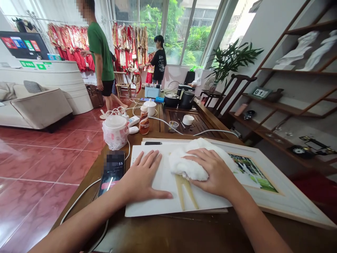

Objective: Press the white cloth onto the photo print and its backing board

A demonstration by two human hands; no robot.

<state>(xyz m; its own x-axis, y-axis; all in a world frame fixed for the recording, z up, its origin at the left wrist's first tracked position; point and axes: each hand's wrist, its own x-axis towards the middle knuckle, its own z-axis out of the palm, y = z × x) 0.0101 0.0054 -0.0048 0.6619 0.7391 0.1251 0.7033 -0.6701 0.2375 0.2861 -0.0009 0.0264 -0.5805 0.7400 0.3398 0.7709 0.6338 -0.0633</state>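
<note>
My left hand (142,177) lies flat with fingers spread on a white board (158,200) at the near edge of the wooden table (184,232). My right hand (214,174) presses down on a white fluffy cloth (184,163), fingers curled over it, on the same board. Under the cloth a tan Y-shaped strip (185,193) shows on the board. To the right, a white picture frame (286,200) holds a photo (252,172) and lies partly under my right forearm.
A phone (112,171) with a white cable lies left of the board. Behind are a bagged white container (115,131), a Nescafe bottle (144,121), kettles (181,99) and a tea tray. Two people stand by clothing racks. Shelves line the right wall; a sofa (34,105) stands left.
</note>
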